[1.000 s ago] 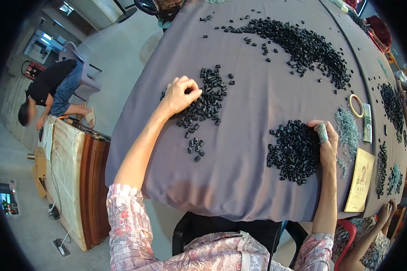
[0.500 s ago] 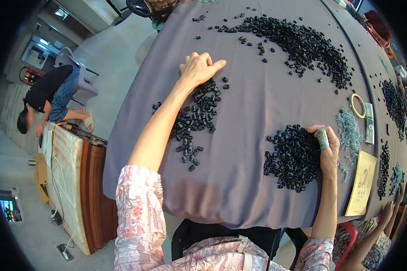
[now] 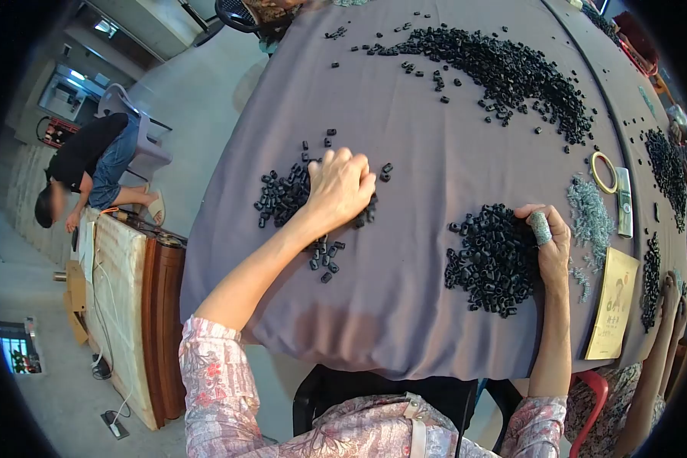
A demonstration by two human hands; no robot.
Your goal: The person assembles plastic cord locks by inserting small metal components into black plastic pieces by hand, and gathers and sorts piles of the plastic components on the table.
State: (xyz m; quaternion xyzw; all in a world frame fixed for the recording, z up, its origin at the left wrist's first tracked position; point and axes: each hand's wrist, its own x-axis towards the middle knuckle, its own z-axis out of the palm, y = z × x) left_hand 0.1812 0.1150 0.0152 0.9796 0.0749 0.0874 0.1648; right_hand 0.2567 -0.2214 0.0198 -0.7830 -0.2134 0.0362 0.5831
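My left hand (image 3: 340, 188) lies palm down over the left pile of small black tube-shaped pieces (image 3: 278, 198), its fingers curled under. The fingertips are hidden, so what they hold, if anything, does not show. A few loose pieces lie just beyond and to the right of it. My right hand (image 3: 553, 248) rests against the right edge of a denser heap of the same black pieces (image 3: 490, 263). Its fingers are bent together, and one digit wears a greyish-green wrap (image 3: 540, 227). Whether a piece sits between those fingers cannot be made out.
A long band of black pieces (image 3: 504, 80) curves across the far side of the grey tablecloth (image 3: 404, 320). On the right lie small clear pieces (image 3: 590, 210), a tape roll (image 3: 604, 172) and a yellow booklet (image 3: 612, 305). Another person's hands (image 3: 668, 301) are at the right edge; someone bends at left.
My left hand has come back toward me from the pile's far edge, its thumb now tucked in. The left pile is more bunched. My right hand has barely moved.
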